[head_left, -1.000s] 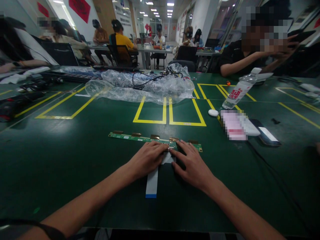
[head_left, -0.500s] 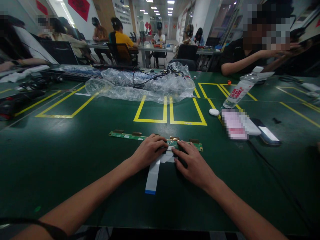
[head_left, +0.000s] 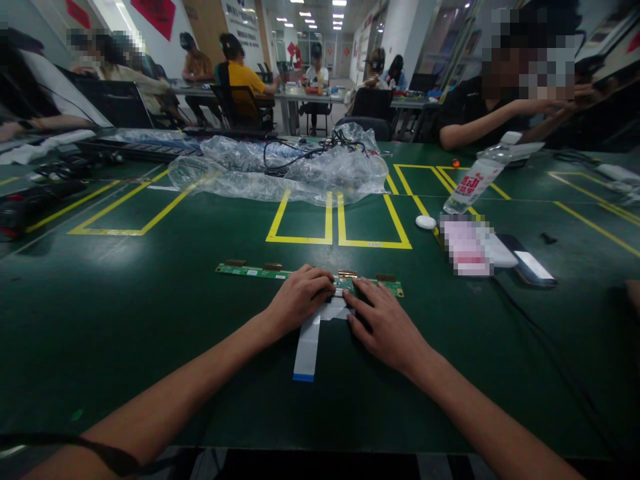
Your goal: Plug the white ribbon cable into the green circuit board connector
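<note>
A long narrow green circuit board (head_left: 250, 271) lies on the dark green table (head_left: 125, 320) in front of me. A white flat ribbon cable (head_left: 307, 347) with a blue tip runs from the board toward me. My left hand (head_left: 300, 297) rests with its fingers curled over the board where the cable meets it. My right hand (head_left: 383, 323) lies beside it, fingers stretched forward, its fingertips on the board and the cable's upper end. What the left fingers pinch is hidden.
Yellow tape boxes (head_left: 340, 223) mark the table beyond the board. Crumpled clear plastic (head_left: 280, 173) with black wires lies further back. At the right are a plastic bottle (head_left: 473, 187), a small white puck (head_left: 426, 222), a pink-and-white pack and a phone (head_left: 530, 267). Other people sit around.
My left fingers have curled from flat into a bent grip over the board. The cable's free end has shifted slightly. My right hand has barely moved.
</note>
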`<state>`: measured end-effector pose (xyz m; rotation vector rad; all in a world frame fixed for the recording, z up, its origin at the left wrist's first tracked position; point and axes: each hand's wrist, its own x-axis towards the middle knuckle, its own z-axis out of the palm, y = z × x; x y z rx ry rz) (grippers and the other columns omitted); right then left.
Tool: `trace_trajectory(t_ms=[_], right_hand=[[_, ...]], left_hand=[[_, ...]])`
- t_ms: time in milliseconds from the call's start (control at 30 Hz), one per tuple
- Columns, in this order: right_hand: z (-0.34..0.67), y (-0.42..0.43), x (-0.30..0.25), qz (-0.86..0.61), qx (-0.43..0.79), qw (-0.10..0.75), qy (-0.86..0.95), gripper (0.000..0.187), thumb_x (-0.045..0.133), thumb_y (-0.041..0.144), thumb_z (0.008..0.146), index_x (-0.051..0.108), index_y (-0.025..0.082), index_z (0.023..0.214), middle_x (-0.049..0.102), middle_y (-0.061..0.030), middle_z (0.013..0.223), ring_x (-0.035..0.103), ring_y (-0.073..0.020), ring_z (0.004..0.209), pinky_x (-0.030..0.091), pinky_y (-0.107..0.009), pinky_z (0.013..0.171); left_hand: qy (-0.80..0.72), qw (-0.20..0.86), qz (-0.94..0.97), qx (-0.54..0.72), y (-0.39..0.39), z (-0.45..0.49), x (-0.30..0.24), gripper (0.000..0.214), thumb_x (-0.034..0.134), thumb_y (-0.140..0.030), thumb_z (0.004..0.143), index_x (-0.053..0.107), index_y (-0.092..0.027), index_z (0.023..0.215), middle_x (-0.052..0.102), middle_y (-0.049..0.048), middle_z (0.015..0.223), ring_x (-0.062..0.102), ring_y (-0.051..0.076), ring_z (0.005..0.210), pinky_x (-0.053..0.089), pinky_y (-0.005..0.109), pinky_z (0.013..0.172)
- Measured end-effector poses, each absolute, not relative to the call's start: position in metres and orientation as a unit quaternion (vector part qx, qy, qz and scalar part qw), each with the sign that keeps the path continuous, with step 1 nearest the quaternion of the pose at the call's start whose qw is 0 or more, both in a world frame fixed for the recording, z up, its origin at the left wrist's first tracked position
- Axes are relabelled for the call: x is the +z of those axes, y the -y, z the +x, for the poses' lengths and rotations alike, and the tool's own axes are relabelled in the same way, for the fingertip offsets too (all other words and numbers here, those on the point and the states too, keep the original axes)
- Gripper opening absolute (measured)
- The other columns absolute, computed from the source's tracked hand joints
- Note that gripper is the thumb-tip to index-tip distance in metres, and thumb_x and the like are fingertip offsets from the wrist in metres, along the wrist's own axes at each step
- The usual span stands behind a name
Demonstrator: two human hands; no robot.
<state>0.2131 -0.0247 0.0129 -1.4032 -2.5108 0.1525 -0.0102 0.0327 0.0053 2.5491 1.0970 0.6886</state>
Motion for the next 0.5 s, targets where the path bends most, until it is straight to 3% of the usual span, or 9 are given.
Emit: trace_trajectory(t_ms=[300, 500], right_hand=[[0.222, 0.018, 0.016, -0.485, 0.100, 0.218, 0.841, 0.047, 0.046, 0.031, 0.100, 0.048, 0.016, 0.144, 0.049, -0.0151, 0.149, 0.041, -0.0279, 0.140, 0.036, -0.053, 0.115], [0.223, 0.023, 0.023, -0.475, 0.114, 0.258, 0.834, 0.039, 0.046, 0.029, 0.100, 0.056, 0.019, 0.136, 0.053, -0.0136, 0.144, 0.045, -0.0272, 0.136, 0.041, -0.054, 0.110]], left_hand=[[-0.381, 0.052, 0.905, 0.181, -0.019, -0.021, 0.007, 0.031, 0.047, -0.021, 0.098, 0.063, -0.018, 0.124, 0.062, 0.0093, 0.131, 0.055, 0.024, 0.109, 0.051, 0.044, 0.092], [-0.487, -0.015, 0.867, 0.105, 0.011, -0.123, 0.007, 0.035, 0.044, -0.031, 0.100, 0.059, -0.026, 0.131, 0.058, 0.0060, 0.139, 0.054, 0.027, 0.118, 0.045, 0.048, 0.095]])
